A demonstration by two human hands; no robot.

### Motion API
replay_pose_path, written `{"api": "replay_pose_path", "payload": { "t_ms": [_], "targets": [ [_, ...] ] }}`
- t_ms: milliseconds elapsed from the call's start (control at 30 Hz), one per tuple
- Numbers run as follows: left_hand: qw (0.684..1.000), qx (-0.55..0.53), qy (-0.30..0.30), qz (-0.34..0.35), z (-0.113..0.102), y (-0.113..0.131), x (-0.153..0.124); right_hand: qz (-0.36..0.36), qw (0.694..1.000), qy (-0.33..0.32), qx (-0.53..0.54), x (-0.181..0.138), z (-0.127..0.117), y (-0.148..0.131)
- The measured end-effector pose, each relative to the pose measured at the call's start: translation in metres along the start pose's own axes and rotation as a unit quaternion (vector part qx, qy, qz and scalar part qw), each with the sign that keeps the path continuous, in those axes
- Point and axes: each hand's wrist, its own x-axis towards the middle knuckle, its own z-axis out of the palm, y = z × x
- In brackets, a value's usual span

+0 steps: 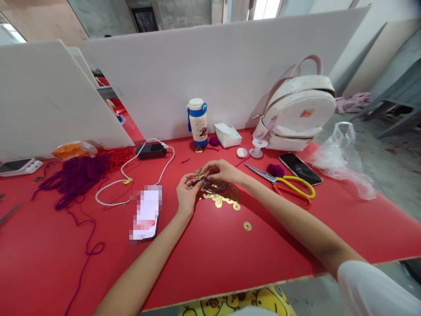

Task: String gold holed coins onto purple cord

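My left hand and my right hand meet over the middle of the red table. Both pinch a small piece of dark cord with a coin between their fingertips. Just below and right of them lies a pile of several brass coins. One single coin lies apart, nearer to me.
A phone lies to the left, beside a white cable and power bank. Purple yarn trails at left. Scissors, a second phone, a backpack, a bottle, a tissue pack and a plastic bag stand behind and right.
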Motion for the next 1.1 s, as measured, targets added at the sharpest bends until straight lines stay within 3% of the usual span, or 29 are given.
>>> {"api": "replay_pose_path", "payload": {
  "t_ms": [333, 567, 767, 933, 1100],
  "targets": [
    [1.0, -0.002, 0.022, 0.014, 0.002, 0.004, -0.002, 0.021, 1.0, 0.02, -0.006, 0.0, -0.008, -0.005],
    [1.0, -0.001, 0.017, 0.011, 0.001, 0.002, -0.001, 0.004, 0.999, -0.04, -0.02, -0.001, -0.002, 0.002],
    [1.0, 0.004, 0.021, 0.017, 0.002, 0.003, -0.001, 0.019, 0.994, -0.004, -0.11, -0.001, -0.005, 0.002],
    [1.0, 0.002, 0.009, -0.003, 0.002, 0.004, -0.002, 0.052, 0.993, 0.027, -0.1, -0.002, -0.019, -0.001],
    [1.0, -0.001, 0.007, -0.006, 0.002, 0.005, -0.002, 0.034, 0.995, 0.038, -0.091, -0.003, -0.019, 0.0]
  ]
}}
